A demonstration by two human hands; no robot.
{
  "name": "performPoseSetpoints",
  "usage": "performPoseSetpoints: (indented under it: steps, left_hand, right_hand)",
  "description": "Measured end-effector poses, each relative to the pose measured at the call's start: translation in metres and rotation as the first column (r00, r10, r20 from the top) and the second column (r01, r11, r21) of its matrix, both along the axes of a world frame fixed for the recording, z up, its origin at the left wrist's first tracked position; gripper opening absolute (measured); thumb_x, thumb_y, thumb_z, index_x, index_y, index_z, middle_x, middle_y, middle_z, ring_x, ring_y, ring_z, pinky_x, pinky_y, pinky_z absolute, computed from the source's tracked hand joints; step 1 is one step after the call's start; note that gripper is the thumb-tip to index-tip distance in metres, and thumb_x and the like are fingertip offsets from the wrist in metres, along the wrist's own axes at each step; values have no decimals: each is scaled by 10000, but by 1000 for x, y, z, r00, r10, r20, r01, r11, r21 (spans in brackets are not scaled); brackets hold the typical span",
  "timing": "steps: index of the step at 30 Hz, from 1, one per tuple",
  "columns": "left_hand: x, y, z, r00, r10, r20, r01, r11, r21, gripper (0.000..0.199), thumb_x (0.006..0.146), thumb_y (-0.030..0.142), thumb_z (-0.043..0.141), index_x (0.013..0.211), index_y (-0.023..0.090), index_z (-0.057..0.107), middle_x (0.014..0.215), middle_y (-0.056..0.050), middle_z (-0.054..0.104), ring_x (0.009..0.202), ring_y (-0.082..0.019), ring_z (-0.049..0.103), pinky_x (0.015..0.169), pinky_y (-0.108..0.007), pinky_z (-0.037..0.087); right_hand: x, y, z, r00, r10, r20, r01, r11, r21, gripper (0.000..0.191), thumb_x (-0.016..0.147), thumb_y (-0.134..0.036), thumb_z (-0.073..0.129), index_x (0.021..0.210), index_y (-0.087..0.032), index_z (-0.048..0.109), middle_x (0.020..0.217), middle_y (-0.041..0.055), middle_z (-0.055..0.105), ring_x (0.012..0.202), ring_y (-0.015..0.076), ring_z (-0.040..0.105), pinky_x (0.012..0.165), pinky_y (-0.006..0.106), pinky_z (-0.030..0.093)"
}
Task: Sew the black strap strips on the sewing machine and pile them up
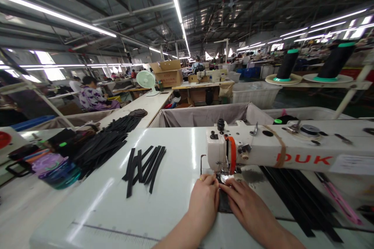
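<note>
At the head of a white sewing machine (217, 149), both of my hands are close together below the needle area. My left hand (204, 194) has its fingers bunched on a small black strip (217, 178), just left of the presser foot. From the other side, my right hand (245, 198) reaches in, its fingertips on the same strip and nearly touching the left ones. A dark rectangular patch (224, 203) shows between the hands; I cannot tell whether it is fabric or machine plate. The fingers hide most of the strip.
Several short black strips (144, 167) lie left on the table. A larger black heap (113, 138) lies beyond. Longer black strips (300, 198) and a pink-handled tool (340, 198) sit under the machine arm. Thread cones (288, 66) stand right. A person (92, 95) sits far left.
</note>
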State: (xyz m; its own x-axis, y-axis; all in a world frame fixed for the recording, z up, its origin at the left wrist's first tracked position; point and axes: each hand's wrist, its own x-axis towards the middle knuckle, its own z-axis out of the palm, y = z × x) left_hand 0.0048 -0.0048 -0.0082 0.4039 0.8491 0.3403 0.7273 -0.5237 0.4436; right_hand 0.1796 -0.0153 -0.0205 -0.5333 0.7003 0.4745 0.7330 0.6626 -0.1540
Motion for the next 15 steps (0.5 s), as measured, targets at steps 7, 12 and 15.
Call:
performPoseSetpoints:
  steps: [7, 12, 15]
  left_hand:
    - [3, -4, 3, 998, 10, -62, -12, 999, -40, 301, 850, 62, 437, 1067, 110, 640, 1163, -136, 614, 1085, -278, 533, 969, -448, 479]
    - [3, -4, 8, 996, 6, -87, -10, 999, -48, 307, 868, 77, 408, 1078, 110, 629, 1177, -142, 604, 1104, -288, 519, 961, -467, 474]
    - [3, -4, 9, 997, -8, -82, 5, 999, -40, 299, 873, 79, 396, 1048, 121, 635, 1182, -139, 602, 1101, -284, 516, 949, -465, 474]
  right_hand:
    - [-1, -2, 4, 999, 8, -32, -10, 998, -64, 416, 854, -50, 464, 1224, -214, 561, 1130, 93, 616, 1010, 240, 593, 875, 430, 517]
    - [-1, -2, 3, 999, 3, -41, -6, 997, -71, 394, 845, -48, 473, 1194, -200, 575, 1099, 93, 617, 990, 245, 584, 858, 434, 518]
    - [-1, -3, 1, 999, 3, -47, -7, 997, -74, 403, 843, -36, 470, 1199, -195, 571, 1106, 95, 612, 994, 241, 580, 862, 427, 514]
